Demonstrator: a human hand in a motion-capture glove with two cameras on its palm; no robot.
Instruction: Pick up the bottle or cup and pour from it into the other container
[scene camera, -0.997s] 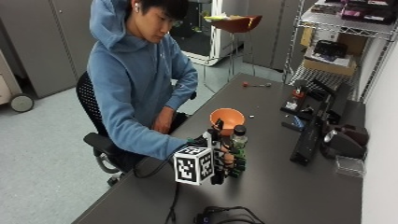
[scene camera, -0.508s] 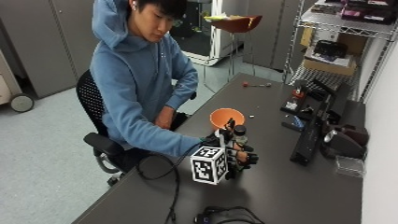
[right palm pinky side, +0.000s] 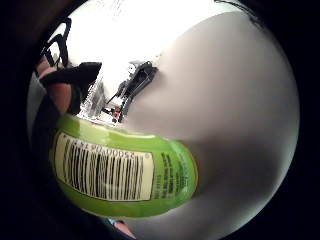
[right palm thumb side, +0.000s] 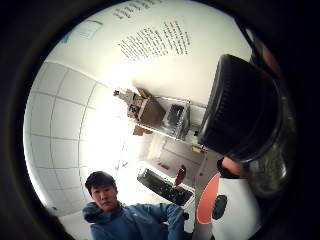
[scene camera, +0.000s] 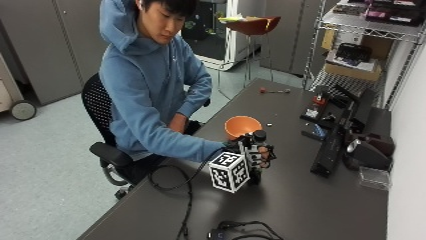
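Outside view shows a person in a blue hooded top seated at the left of the frame on a black office chair (scene camera: 100, 107), leaning toward a dark table (scene camera: 299, 200) that runs from the lower middle up to the right. The bare hand (scene camera: 178, 122) rests at the near edge of the table, left of centre. Just right of it, near the middle of the frame, an orange bowl (scene camera: 242, 126) stands on the table. Directly below the bowl, the gloved right hand, the grip (scene camera: 256, 155), has its fingers curled round a bottle (scene camera: 256, 150) with a black cap; the bottle stands about upright, close beside the bowl, and whether its base touches the table cannot be told. Further right, black equipment (scene camera: 333, 145) lies along the table's far side, and a wire shelf unit (scene camera: 363, 55) fills the upper right.

From the little finger side palm view, the bottle's green label with a barcode (right palm pinky side: 115, 172) fills the lower left, close to the palm, with the pale grey table surface to the right.

From the thumb side palm view, the bottle's black cap (right palm thumb side: 242, 107) sits at the right, and the orange bowl's rim (right palm thumb side: 206, 200) shows at the lower middle.
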